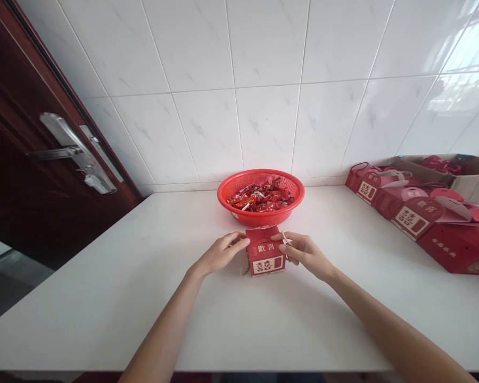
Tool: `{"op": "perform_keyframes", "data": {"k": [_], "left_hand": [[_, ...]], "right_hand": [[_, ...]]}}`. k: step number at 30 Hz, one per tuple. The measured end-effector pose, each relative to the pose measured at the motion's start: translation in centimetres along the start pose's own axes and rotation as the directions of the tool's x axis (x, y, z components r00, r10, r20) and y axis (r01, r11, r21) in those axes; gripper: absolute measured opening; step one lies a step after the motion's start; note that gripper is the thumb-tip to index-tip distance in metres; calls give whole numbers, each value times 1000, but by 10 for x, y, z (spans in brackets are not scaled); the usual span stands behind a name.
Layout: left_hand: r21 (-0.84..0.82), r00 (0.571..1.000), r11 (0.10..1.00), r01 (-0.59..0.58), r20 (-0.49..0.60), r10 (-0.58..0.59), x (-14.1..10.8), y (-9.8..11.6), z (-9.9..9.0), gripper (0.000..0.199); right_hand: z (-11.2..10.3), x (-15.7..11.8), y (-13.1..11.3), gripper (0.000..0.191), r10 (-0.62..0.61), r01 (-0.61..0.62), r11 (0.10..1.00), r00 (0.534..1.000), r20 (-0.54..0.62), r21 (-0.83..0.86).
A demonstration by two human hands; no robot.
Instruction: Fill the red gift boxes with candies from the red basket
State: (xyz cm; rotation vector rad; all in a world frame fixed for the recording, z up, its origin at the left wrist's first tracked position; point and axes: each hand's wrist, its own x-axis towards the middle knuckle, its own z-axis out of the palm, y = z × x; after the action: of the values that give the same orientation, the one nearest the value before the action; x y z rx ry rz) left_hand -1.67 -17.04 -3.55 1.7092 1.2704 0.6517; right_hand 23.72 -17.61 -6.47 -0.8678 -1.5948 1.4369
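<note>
From here I see small red box (266, 258) just in front of basket (261, 215). Left hand (219, 254) pinching box's left edge, right hand (309, 255) pinching right edge near cord (286, 239). Risk: uneven squeeze could crumple thin card; cord could snag fingers.

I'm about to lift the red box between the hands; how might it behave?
The box looks like thin folded card, so probably light unless filled, and easily crushed. Its flat sides should prevent rolling. The cord may swing.
</note>
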Motion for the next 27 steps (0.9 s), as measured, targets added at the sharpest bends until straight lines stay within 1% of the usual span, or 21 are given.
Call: {"op": "perform_keyframes", "data": {"k": [2,4,8,11,13,15,18,20,21,22,24,27], "left_hand": [[21,999,999,42,-11,-42,2,-2,1,52],[-2,998,998,59,3,-59,4,-4,1,54],[-123,997,992,40,65,-32,5,-3,0,52],[-172,998,985,28,58,-18,2,2,-6,44],[-235,1000,972,-15,22,20,-2,5,-12,42],[-355,996,931,-84,-40,74,-5,8,-20,41],[-522,976,826,-214,-150,158,-8,9,-27,31],[-592,964,761,-265,-192,186,-8,9,-27,20],[-619,960,736,-276,-208,186,-8,9,-25,19],[-636,959,720,-278,-221,176,-7,8,-22,22],[-637,959,722,-271,-241,148,-4,6,-13,34],[-565,964,789,-241,-231,129,0,3,4,52]], "right_hand": [[0,0,0,52,2,-2,1000,1000,-2,-14],[0,0,1,53,4,-4,1000,1000,-4,-28],[-1,0,2,54,-5,4,999,1000,-5,-44],[0,-1,1,53,-14,14,999,1000,-5,-45],[0,-1,0,52,-17,17,999,1000,-6,-45],[0,-2,-2,51,-20,20,999,1000,-7,-48],[1,-2,-3,51,-25,25,998,1000,-7,-49],[1,-2,-3,51,-30,29,998,1000,-8,-48],[1,-2,-3,51,-31,31,998,999,-10,-50],[1,-2,-3,50,-33,32,998,999,-14,-55],[1,-3,-5,50,-36,34,997,999,-30,-67],[0,-5,-8,50,-45,40,996,997,-59,-81]]}}
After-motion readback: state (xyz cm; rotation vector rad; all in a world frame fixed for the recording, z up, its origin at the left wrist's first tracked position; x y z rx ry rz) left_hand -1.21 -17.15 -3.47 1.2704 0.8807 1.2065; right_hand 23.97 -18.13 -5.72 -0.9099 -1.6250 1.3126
